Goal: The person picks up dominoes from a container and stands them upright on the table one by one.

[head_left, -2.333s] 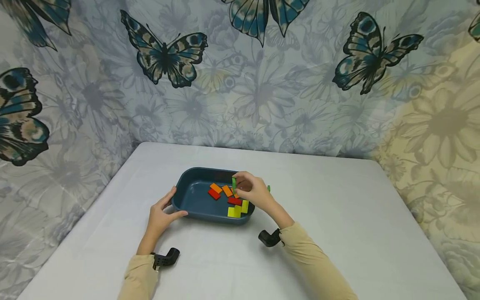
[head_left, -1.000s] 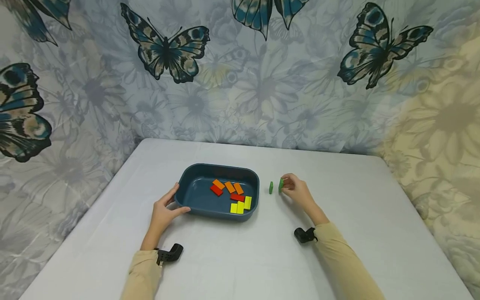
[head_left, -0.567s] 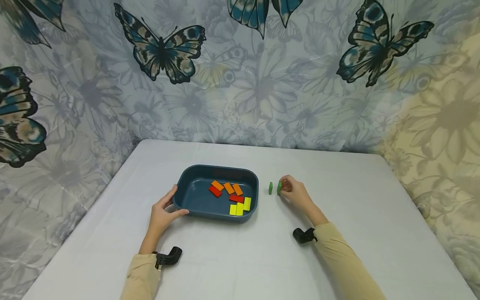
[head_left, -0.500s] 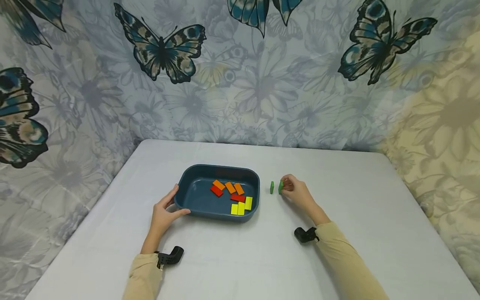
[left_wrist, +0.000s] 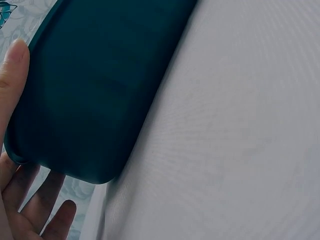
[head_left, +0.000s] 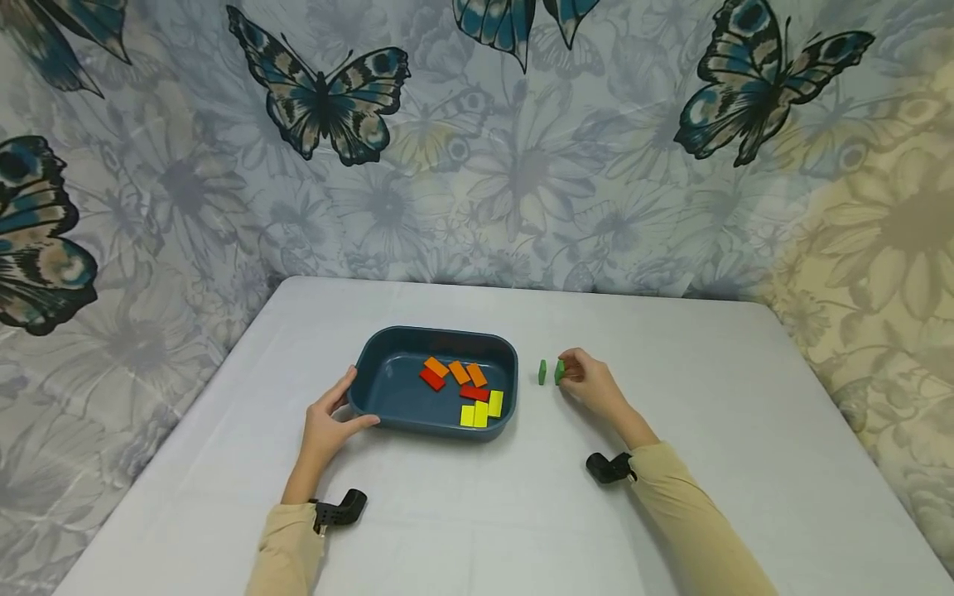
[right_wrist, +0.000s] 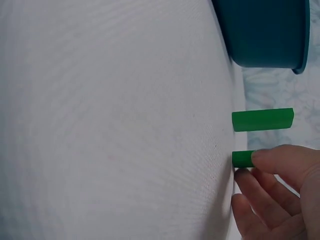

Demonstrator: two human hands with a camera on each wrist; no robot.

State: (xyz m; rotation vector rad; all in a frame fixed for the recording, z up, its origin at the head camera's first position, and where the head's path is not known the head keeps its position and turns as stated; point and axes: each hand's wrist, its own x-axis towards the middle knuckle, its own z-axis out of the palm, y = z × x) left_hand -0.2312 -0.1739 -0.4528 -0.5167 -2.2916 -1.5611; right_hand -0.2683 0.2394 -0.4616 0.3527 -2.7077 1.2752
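At a white-covered bench (head_left: 477, 517), a person in tan sleeves (head_left: 696, 521) works with both hands around a dark blue rectangular dish (head_left: 395, 389) with rounded corners. The right hand (head_left: 592, 385) has its grip closed on a green block (head_left: 559, 372), pinched between thumb and fingers and held upright, its lower end appearing to meet the cloth. Just beside it, on the side nearer the dish, a second green block (head_left: 542, 372) stands upright on the bench, touched by neither hand. The left hand (head_left: 324, 426) grips the dish at its left end, thumb along the near side and fingers around the end wall. Inside the dish, toward its right half, lie three orange blocks (head_left: 459, 372), two red blocks (head_left: 432, 379) and three yellow blocks (head_left: 480, 414), the yellow ones grouped near the close right corner. One red block sits against the leftmost orange one; the other lies just beyond the yellow group. Black wrist cameras (head_left: 609, 468) are strapped to both arms. Behind the bench hangs a floral backdrop (head_left: 522, 190) printed with large butterflies (head_left: 324, 103).
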